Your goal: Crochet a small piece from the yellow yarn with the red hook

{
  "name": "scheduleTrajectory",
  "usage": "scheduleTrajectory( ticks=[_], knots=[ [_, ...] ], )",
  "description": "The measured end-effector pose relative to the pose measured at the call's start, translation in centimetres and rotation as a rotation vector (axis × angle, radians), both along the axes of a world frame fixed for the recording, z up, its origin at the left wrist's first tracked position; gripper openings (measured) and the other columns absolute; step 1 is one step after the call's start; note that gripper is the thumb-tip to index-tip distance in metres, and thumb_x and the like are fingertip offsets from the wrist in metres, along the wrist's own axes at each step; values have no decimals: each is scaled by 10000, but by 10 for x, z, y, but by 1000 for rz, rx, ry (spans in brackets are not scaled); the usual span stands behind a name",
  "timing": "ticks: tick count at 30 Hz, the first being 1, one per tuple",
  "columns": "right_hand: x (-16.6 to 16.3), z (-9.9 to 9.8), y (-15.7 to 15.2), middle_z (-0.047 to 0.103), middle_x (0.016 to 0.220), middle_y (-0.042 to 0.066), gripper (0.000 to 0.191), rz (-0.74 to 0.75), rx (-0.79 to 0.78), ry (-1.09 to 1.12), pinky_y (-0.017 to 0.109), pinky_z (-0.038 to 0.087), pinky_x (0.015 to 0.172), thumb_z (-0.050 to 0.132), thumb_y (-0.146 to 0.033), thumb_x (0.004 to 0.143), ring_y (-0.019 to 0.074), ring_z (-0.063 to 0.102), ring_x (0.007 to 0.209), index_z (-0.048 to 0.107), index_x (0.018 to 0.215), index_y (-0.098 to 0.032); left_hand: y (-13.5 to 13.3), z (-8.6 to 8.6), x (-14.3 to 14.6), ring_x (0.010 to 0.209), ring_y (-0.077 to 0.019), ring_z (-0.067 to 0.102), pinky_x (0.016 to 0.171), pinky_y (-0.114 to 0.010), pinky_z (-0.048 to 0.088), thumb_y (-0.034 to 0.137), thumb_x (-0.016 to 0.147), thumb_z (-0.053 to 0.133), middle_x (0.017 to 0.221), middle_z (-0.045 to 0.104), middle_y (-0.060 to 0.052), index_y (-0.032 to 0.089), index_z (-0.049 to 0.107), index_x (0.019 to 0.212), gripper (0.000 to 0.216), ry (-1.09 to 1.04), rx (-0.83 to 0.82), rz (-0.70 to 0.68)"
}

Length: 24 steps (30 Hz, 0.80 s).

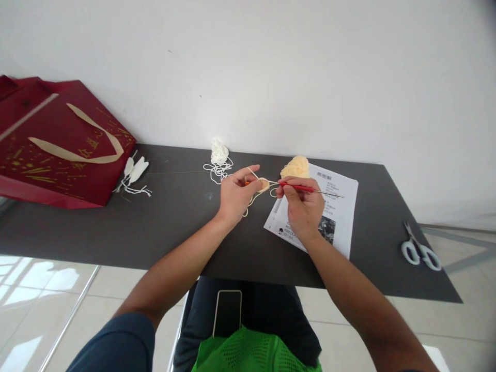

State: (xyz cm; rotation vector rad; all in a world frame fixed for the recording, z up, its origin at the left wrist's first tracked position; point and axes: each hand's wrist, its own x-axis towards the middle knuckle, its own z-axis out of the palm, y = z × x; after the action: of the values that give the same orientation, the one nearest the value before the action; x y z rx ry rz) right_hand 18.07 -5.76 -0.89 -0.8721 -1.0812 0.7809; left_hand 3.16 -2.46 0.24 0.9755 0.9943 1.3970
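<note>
My left hand (pixel 236 192) pinches a small piece of pale yellow crochet work (pixel 264 185), with a strand of yarn looped over its raised index finger. A bit of orange shows beside the thumb. In my right hand (pixel 304 206) is a crochet hook with a red handle (pixel 298 187); its thin metal shaft points right over the paper. Yarn stretches between the two hands, and a loose strand hangs below the left one. Just behind my right hand sits a pale yellow ball of yarn (pixel 295 167). Under that hand lies a printed sheet (pixel 341 217).
On the dark table (pixel 166 227) a white yarn bundle (pixel 219 152) lies near the wall. White crocheted pieces (pixel 136 169) with loose ends rest beside a red gift bag (pixel 62 150) at left. Scissors (pixel 420 250) lie near the right edge. A phone (pixel 227 312) is on my lap.
</note>
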Motion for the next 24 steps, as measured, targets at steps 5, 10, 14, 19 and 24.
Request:
scheduleTrajectory(
  ticks=[5, 10, 14, 19, 24],
  knots=[
    [-4, 2, -6, 771, 993, -7, 93, -27, 1, -19, 289, 622, 667, 761, -254, 905, 114, 720, 702, 689, 962, -266, -4, 0, -1, 729, -134, 612, 729, -284, 489, 162, 744, 756, 752, 667, 15, 222, 804, 948, 218, 318, 199, 146],
    [-2, 4, -3, 764, 930, -15, 106, -21, -33, 35, 274, 595, 610, 774, -263, 894, 115, 705, 671, 678, 938, -255, -7, 3, -5, 964, -205, 702, 848, -321, 499, 99, 793, 662, 791, 681, -10, 236, 686, 685, 177, 624, 439, 134],
    [1, 3, 0, 756, 895, -27, 122, -12, -43, 56, 257, 566, 567, 785, -270, 882, 104, 674, 632, 669, 915, -260, -4, 3, -9, 956, -216, 715, 801, -320, 499, 80, 783, 637, 796, 690, -17, 238, 658, 672, 194, 680, 485, 54],
    [2, 2, -1, 755, 884, -26, 115, 7, -37, 60, 258, 548, 550, 781, -261, 882, 106, 667, 623, 668, 906, -264, -1, 3, -11, 908, -215, 712, 748, -319, 486, 57, 754, 635, 787, 707, -21, 232, 659, 639, 211, 618, 480, 4],
    [5, 7, -1, 749, 870, -32, 142, 31, -52, 95, 253, 533, 544, 794, -267, 873, 101, 652, 620, 654, 897, -265, 3, 1, -11, 792, -186, 650, 714, -317, 468, 67, 736, 676, 799, 715, -23, 235, 734, 698, 182, 525, 428, -12]
  ],
)
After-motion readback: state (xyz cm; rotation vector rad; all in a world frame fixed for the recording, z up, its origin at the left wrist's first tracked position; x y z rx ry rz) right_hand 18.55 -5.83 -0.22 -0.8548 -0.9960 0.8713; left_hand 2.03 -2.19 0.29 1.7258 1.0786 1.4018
